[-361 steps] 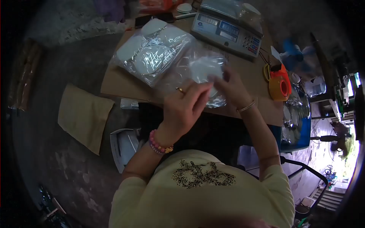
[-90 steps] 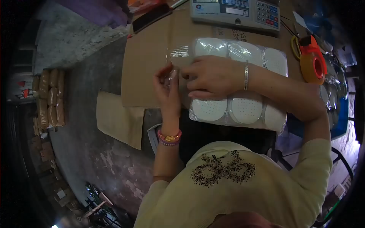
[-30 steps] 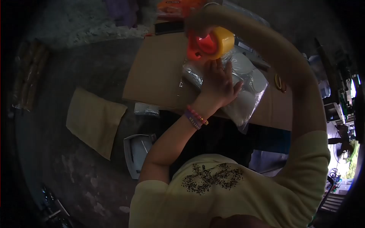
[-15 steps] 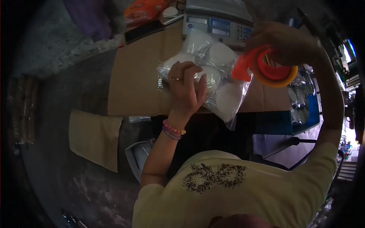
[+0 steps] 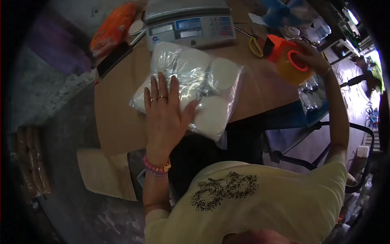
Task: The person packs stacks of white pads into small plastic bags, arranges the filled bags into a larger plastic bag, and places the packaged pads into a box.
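Note:
My left hand [image 5: 162, 118] lies with fingers spread on a clear plastic bag [image 5: 178, 73] that holds several white round discs [image 5: 222, 73]. The bag rests on a brown cardboard sheet [image 5: 118, 122]. To the right, my right hand [image 5: 315, 59] is wrapped round an orange tape dispenser [image 5: 280, 46] with a yellowish roll of tape in it. The dispenser is held apart from the bag, over the right side of the worktop. Part of the right hand's fingers is hidden behind the dispenser.
A digital scale [image 5: 191, 30] stands behind the bag. Yellow-handled scissors [image 5: 256, 46] lie near the dispenser. At the back left are a dark flat object [image 5: 111, 63] and an orange plastic bag [image 5: 115, 28]. A blue bin [image 5: 284, 116] sits at the right edge.
My left hand has gone from curled fingers to lying flat on the bag. My right hand has carried the tape dispenser away from the bag's right edge. The camera view has shifted.

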`<move>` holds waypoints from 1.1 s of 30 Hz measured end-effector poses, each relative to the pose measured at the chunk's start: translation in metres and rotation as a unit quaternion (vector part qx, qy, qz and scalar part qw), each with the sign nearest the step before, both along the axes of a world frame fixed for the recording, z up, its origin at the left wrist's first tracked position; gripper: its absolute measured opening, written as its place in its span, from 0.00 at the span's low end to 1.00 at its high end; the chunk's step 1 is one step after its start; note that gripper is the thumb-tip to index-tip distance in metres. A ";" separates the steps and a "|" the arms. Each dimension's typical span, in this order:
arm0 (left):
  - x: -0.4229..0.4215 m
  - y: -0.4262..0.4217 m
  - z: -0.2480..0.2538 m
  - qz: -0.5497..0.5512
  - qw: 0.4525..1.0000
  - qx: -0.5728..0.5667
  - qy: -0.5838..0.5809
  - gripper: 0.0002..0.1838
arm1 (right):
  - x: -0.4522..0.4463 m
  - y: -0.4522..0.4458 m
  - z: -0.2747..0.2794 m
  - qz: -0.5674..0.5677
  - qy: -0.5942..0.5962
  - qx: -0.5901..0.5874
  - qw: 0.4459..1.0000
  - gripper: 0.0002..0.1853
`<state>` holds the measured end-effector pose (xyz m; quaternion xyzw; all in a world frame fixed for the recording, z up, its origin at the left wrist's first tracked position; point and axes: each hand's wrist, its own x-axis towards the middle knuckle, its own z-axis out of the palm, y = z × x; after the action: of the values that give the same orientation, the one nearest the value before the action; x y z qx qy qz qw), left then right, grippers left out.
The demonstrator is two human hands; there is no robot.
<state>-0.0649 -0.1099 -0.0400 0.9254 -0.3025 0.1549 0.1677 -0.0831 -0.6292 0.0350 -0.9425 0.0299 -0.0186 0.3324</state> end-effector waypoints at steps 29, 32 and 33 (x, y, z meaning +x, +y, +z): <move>0.053 0.053 0.011 0.086 0.905 -0.135 0.394 0.52 | -0.068 0.280 -0.120 -0.017 -0.108 0.372 0.922 0.31; -0.034 0.072 -0.021 0.209 0.909 -0.210 0.293 0.44 | -0.064 0.289 -0.114 0.029 -0.073 0.338 0.938 0.30; -0.063 0.078 -0.020 0.234 0.891 -0.256 0.293 0.42 | -0.062 0.294 -0.112 0.058 -0.070 0.322 0.942 0.30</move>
<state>-0.1275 -0.0317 -0.0603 0.8979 0.0356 -0.0169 0.4384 -0.1448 -0.3347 -0.0773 -0.7816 -0.0441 -0.0543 0.6199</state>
